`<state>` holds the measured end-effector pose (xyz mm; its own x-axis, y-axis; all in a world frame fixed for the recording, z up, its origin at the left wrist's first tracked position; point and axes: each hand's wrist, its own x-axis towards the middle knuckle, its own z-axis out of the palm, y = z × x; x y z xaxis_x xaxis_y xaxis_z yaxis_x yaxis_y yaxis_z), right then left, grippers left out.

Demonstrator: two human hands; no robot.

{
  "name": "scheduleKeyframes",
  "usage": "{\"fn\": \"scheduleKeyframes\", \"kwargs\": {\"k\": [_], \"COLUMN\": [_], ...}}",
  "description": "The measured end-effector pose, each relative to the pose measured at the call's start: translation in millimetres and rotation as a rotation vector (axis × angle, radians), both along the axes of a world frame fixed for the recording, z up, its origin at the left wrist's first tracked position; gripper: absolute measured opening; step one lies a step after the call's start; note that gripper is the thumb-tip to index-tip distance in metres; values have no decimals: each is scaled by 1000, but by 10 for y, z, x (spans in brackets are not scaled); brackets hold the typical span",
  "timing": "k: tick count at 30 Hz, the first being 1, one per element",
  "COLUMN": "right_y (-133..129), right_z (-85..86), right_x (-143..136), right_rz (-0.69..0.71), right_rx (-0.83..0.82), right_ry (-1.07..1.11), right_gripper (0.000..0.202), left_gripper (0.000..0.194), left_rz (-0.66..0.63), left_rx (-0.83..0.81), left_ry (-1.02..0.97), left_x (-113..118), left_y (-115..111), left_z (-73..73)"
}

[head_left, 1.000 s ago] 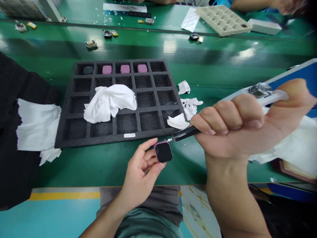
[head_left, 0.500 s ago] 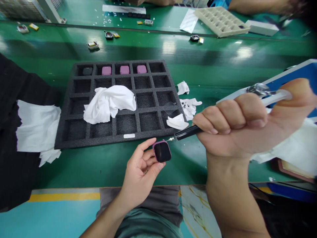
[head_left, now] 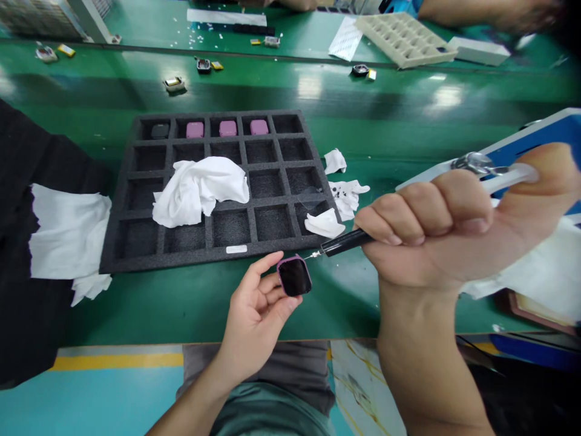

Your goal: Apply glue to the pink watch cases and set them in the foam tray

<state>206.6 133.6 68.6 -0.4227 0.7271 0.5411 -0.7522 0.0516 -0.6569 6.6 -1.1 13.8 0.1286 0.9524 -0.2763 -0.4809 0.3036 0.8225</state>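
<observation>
Between the thumb and fingers of my left hand (head_left: 261, 309) is a purple-framed watch case (head_left: 295, 277) with a dark face turned up. My right hand (head_left: 436, 224) is wrapped round a black syringe-like dispenser (head_left: 344, 243), its thumb raised at the far end. The thin needle tip points left and down at the upper right edge of the watch case; whether it touches cannot be made out. Behind my hands lies a black foam tray (head_left: 149, 261), with a dark case (head_left: 160, 131) and three purple cases (head_left: 227, 128) in its back row.
A white cloth (head_left: 202, 189) lies on the tray, with scraps (head_left: 334, 161) at its right. Another cloth (head_left: 68, 233) hangs over black material at left. Small watch parts (head_left: 204, 65) sit on the green surface behind. Across the table are a beige tray (head_left: 403, 39) and another person's arm (head_left: 476, 13).
My left hand and the watch case have shifted slightly left, away from the needle. The small parts behind the tray have moved a little to the right. My right hand is almost still.
</observation>
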Motion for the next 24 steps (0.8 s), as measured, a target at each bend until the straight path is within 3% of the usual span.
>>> {"fn": "scheduleKeyframes", "kwargs": {"k": [4,17,24], "right_y": [-18,-32,-30], "right_z": [8,14,15], "right_x": [12,38,45], "right_rz": [-63,-4,-98], "right_rx": [-56,-11,-19], "right_ry": [-77,-35,-117], "right_gripper": [71,66,72], "left_gripper": [51,52,53], "left_rz": [5,16,17], "left_rx": [3,-3,-8], "left_ry": [-4,-23,-18], "left_x": [-3,-1,3], "left_y": [-1,5,5], "left_z": [-2,7,14]}}
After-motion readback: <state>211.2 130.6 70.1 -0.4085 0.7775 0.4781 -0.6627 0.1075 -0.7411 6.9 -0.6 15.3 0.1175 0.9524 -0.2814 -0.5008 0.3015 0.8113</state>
